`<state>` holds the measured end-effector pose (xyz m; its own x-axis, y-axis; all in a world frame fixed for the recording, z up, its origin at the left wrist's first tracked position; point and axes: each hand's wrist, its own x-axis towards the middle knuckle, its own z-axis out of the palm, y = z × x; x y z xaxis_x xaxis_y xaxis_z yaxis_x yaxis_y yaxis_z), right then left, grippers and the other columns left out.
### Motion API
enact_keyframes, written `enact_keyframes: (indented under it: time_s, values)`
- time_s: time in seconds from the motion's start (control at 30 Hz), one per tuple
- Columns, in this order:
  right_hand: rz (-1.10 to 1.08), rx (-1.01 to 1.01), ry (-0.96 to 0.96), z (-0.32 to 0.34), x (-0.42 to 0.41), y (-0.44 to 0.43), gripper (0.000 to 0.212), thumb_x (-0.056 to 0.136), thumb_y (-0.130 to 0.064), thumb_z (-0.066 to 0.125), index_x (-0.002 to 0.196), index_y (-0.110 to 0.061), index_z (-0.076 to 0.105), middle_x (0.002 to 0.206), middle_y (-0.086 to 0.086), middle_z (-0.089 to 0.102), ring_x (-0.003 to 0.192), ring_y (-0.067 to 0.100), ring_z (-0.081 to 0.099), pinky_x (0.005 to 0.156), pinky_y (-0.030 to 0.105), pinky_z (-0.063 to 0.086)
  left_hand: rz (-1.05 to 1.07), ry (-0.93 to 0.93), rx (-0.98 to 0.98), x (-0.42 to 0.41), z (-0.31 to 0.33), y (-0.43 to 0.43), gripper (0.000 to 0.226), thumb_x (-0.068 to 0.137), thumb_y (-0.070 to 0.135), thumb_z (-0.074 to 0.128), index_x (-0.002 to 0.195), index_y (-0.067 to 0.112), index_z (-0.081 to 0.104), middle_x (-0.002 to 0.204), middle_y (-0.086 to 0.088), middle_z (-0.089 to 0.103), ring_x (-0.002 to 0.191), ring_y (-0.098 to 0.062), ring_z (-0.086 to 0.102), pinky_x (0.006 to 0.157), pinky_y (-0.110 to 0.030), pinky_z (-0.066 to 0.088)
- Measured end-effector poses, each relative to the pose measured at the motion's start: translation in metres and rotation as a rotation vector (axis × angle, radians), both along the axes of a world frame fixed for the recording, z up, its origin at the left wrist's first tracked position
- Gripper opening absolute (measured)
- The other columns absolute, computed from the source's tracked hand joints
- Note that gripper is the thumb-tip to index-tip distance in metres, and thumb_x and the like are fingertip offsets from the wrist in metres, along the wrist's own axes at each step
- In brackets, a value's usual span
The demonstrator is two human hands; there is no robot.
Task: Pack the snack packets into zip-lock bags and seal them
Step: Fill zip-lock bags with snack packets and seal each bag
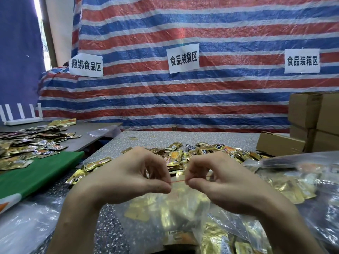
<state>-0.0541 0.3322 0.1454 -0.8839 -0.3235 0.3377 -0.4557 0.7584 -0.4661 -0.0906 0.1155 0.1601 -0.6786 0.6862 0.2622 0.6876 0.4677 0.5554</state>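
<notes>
Left hand (128,177): thumb and forefinger pressed together on the red seal strip (178,181), the other fingers curled above it.
Right hand (222,180): the same pinch on the strip, its thumb tip close to the left thumb tip. A short stretch of red shows between the two grips.
Zip-lock bag (165,215): spreads below the grip toward the viewer. It is clear crinkled film with flat gold foil packets inside (blurred through the plastic).
Loose snack packets (201,154): a heap just beyond the grip, made of small flat rectangular sachets in shiny gold with orange and black print. The knuckles hide its near edge.
Worktop (192,139): a grey speckled surface that carries the heap and the bags.
Right of the grip: filled bags (293,178), clear, glossy and wrinkled, stuffed with gold packets and overlapping.
Left of the grip: a green board (40,173) lying flat, and limp clear plastic sheets (23,228) nearer the viewer.
Further left: a second worktop (88,139), plain grey, strewn with scattered packets (27,145). A white router (20,118) with upright antennas sits at its far edge.
Far right, beyond the grip: brown cardboard boxes (311,114) in a stack, with a low carton (278,143) in front.
Behind everything: a striped tarp (183,99), woven in red, white and blue, with three white paper signs (184,58) printed in black Chinese characters.
</notes>
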Motion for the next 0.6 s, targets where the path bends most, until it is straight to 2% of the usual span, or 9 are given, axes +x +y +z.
enact_keyframes:
  time_s: [0.1, 0.2, 0.43, 0.5, 0.6]
  values:
    - [0.001, 0.012, 0.019, 0.0, 0.003, -0.005, 0.01, 0.077, -0.04, 0.056, 0.08, -0.033, 0.063, 0.078, -0.017, 0.063, 0.075, 0.006, 0.059, 0.072, 0.037, 0.053, 0.034, 0.063, 0.008, 0.0, 0.0, -0.003, 0.013, 0.082, 0.019, 0.081, 0.072, 0.025, 0.073, 0.07, 0.008, 0.069, 0.07, -0.008, 0.061, 0.066, -0.023, 0.045]
    - [0.015, 0.042, 0.046, 0.0, 0.005, -0.01, 0.008, 0.082, -0.042, 0.061, 0.085, -0.034, 0.062, 0.08, -0.022, 0.061, 0.076, 0.004, 0.057, 0.071, 0.035, 0.051, 0.051, 0.108, -0.006, 0.0, -0.001, 0.002, 0.012, 0.081, 0.018, 0.081, 0.072, 0.024, 0.074, 0.067, 0.011, 0.068, 0.067, -0.004, 0.059, 0.063, -0.018, 0.04]
    - [-0.053, 0.062, -0.01, 0.003, 0.007, -0.005, 0.01, 0.091, -0.035, 0.061, 0.083, -0.028, 0.059, 0.081, -0.012, 0.061, 0.079, 0.007, 0.057, 0.079, 0.044, 0.051, 0.037, -0.012, 0.024, 0.0, 0.001, -0.01, 0.01, 0.08, 0.023, 0.082, 0.074, 0.026, 0.075, 0.07, 0.008, 0.07, 0.065, -0.003, 0.058, 0.062, -0.02, 0.044]
    - [-0.05, 0.077, 0.01, 0.003, 0.008, -0.008, 0.006, 0.085, -0.037, 0.059, 0.085, -0.031, 0.061, 0.082, -0.016, 0.062, 0.079, 0.004, 0.057, 0.077, 0.039, 0.052, 0.056, 0.041, 0.012, 0.0, 0.001, -0.01, 0.015, 0.081, 0.019, 0.081, 0.072, 0.028, 0.073, 0.067, 0.011, 0.068, 0.064, -0.002, 0.057, 0.061, -0.016, 0.041]
    - [-0.023, 0.104, 0.037, 0.003, 0.012, -0.017, 0.014, 0.079, -0.046, 0.054, 0.09, -0.041, 0.06, 0.085, -0.026, 0.06, 0.08, 0.001, 0.056, 0.075, 0.037, 0.051, 0.066, 0.095, -0.014, 0.0, 0.0, -0.003, 0.018, 0.081, 0.019, 0.08, 0.07, 0.031, 0.071, 0.068, 0.013, 0.068, 0.067, -0.003, 0.059, 0.063, -0.016, 0.04]
